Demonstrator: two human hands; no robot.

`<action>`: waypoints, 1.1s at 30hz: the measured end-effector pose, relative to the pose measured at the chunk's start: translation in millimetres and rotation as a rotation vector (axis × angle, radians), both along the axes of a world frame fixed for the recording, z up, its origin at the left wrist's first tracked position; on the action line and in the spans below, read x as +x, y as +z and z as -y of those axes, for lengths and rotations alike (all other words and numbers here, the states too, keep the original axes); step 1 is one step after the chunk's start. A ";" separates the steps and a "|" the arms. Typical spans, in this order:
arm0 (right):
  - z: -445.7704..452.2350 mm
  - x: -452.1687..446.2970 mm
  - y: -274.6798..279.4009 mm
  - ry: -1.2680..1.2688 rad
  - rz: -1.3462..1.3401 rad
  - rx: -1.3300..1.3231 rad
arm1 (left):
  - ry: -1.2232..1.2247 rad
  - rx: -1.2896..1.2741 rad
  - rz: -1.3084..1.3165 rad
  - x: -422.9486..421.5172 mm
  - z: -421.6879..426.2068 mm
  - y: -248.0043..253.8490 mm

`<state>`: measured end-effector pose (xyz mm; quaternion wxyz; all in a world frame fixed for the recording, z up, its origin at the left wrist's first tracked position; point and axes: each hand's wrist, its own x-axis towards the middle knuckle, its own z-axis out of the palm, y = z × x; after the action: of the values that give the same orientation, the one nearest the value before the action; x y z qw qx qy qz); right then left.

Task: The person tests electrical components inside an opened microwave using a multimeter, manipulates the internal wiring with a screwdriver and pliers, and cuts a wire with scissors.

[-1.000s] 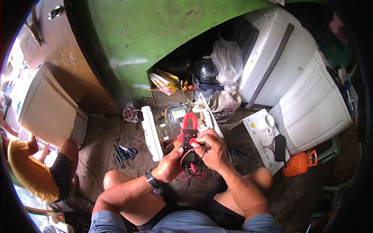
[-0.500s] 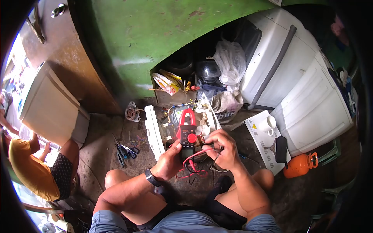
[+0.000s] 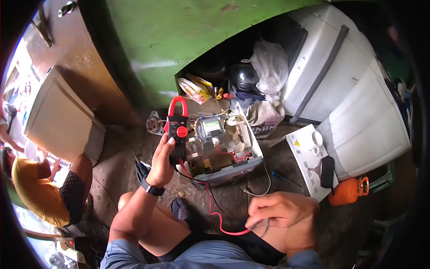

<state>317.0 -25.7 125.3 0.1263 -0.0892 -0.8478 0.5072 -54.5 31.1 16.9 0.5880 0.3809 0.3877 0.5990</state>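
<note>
My left hand [image 3: 162, 161] is wrapped round a red and black clamp meter [image 3: 178, 127], its jaw pointing away from me. From the meter's near end a red test lead [image 3: 215, 213] and a black test lead [image 3: 215, 201] run toward my lap. Above my right knee, my right hand [image 3: 282, 215] pinches the leads' far ends; motion blurs it, and the probe tips cannot be made out. Between and beyond my hands sits an opened appliance [image 3: 224, 172], apparently a microwave oven, with a labelled metal part [image 3: 211, 127], wires and white plastic parts exposed.
A round motor-like part [image 3: 155, 123] and dark-handled tools [image 3: 142, 169] lie left of the appliance. A white panel [image 3: 301, 152] with a cup-like piece and an orange gas cylinder [image 3: 347, 192] are at right. Another person [image 3: 40, 190] sits at far left.
My left hand has carried the clamp meter left, uncovering the appliance's inside. My right hand has come down toward my right knee, stretching out the leads that were bunched near the meter.
</note>
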 end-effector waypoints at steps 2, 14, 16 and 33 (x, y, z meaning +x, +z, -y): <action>-0.5 19.7 3.9 0.042 -0.061 0.077 | 0.017 -0.007 -0.013 -7.0 -0.8 -2.2; 65.8 123.1 14.1 -0.496 -0.903 0.200 | 0.088 0.007 -0.295 -32.0 -19.4 9.6; 71.7 125.3 11.4 -0.495 -1.092 0.001 | 0.068 -0.030 -0.369 -36.3 -27.3 6.4; 7.5 2.6 -52.3 -0.375 0.018 0.188 | -0.138 0.030 -0.738 -29.8 -68.9 9.4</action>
<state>319.5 -33.3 73.0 0.2189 -0.2377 -0.8611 0.3925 -84.2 99.9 26.3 0.4418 0.6050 0.5382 0.3861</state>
